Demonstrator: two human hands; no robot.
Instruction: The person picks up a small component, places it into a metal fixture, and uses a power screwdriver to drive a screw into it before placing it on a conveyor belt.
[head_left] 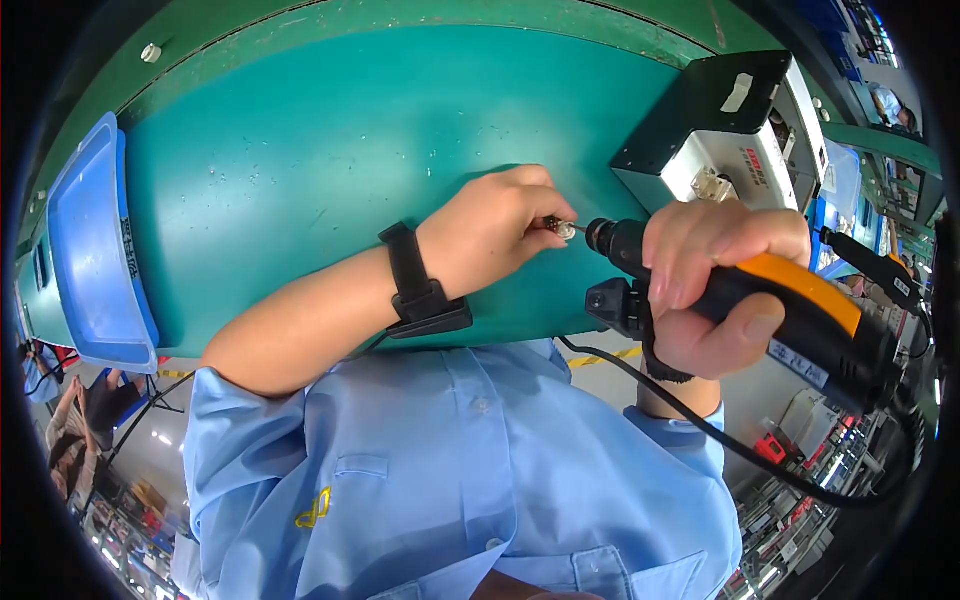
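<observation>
fingers of the left hand (490,222) are pinched, thumb against forefinger, on a small silver-and-dark metal part (566,231); how the other fingers lie behind them is hard to make out. the part pokes out from the fingertips on their right side, over the green, smooth-topped desk (350,130), right of its middle and nearer its near edge than its far one. its long axis seems to run roughly left to right, though the grip covers too much of it to be sure.

fingers of the right hand (725,265) are wrapped round a black-and-orange, barrel-shaped electric screwdriver (800,285). that tool slants from the desk's near right corner up toward the middle, its nose aimed leftward at the part's exposed end. the gap between nose and part is the relation that counts: the thin bit is just beside the metal, and whether it touches i cannot tell. the left hand, holding the part, is the nearer one; the right sits back behind the nose.

a black-and-white, box-shaped metal machine (700,105) stands at the far right corner; a shallow blue plastic tray (85,250) lies along the left edge.
</observation>
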